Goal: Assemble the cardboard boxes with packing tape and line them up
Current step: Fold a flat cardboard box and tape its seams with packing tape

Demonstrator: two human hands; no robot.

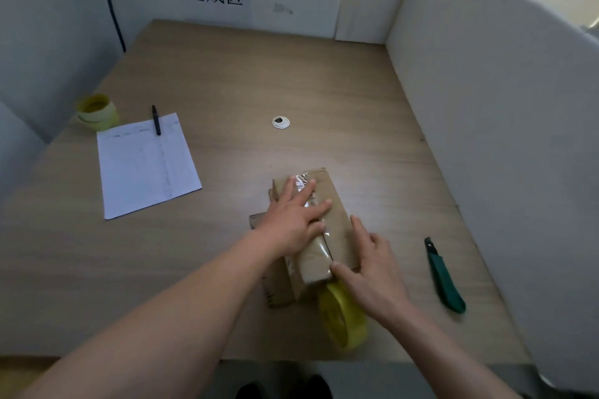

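Your left hand (293, 219) lies flat, fingers straight, smoothing tape along the cardboard box (319, 223) seam at the surface's (227, 81) near centre. Right hand (369, 269), also flat w/ open grip, steadies the box's near end (tape roll (342, 317) just beneath it).

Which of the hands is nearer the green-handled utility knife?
Right. The right hand lies just left of the green-handled utility knife; the left hand presses the cardboard box farther left.
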